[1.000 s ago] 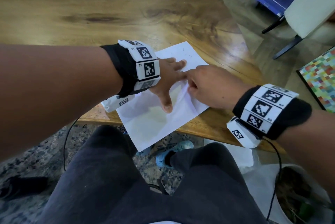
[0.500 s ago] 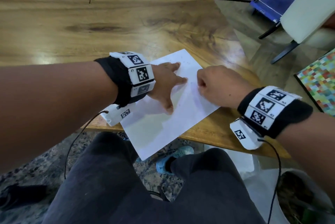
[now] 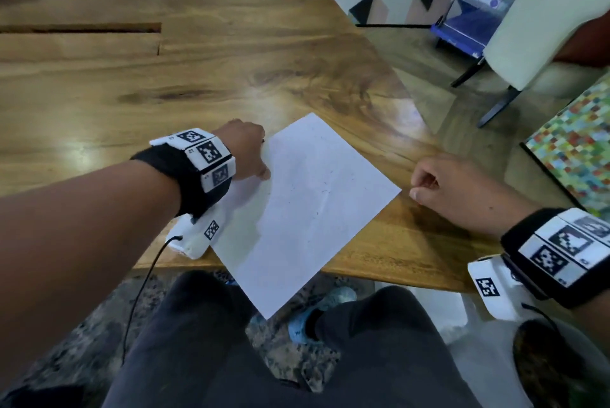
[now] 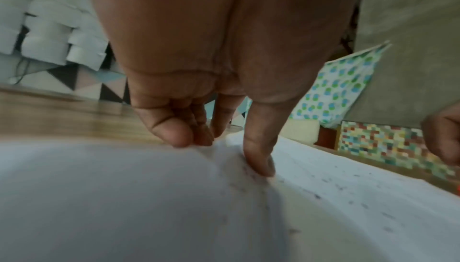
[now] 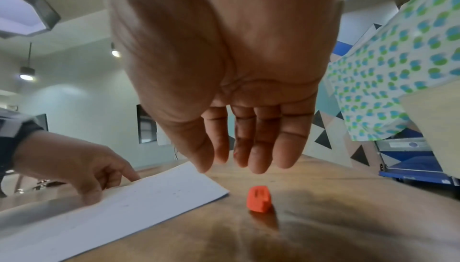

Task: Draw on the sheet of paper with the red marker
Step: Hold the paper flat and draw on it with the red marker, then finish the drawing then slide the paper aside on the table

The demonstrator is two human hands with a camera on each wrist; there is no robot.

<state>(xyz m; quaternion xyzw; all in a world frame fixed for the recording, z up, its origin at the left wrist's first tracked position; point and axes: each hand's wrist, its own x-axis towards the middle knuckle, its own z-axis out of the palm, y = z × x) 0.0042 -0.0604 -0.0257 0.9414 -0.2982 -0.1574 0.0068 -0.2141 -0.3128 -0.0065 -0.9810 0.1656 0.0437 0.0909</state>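
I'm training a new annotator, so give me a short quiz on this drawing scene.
1. True or false: the right hand holds a marker.
2. Which touches the paper? A left hand, B right hand, C both.
3. Fill in: the paper's near corner overhangs the table's ____.
Key: 1 false; 2 A; 3 edge.

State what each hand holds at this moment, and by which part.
Neither grips anything. The left hand presses its fingers on the sheet of paper near its left edge; the right hand is empty.
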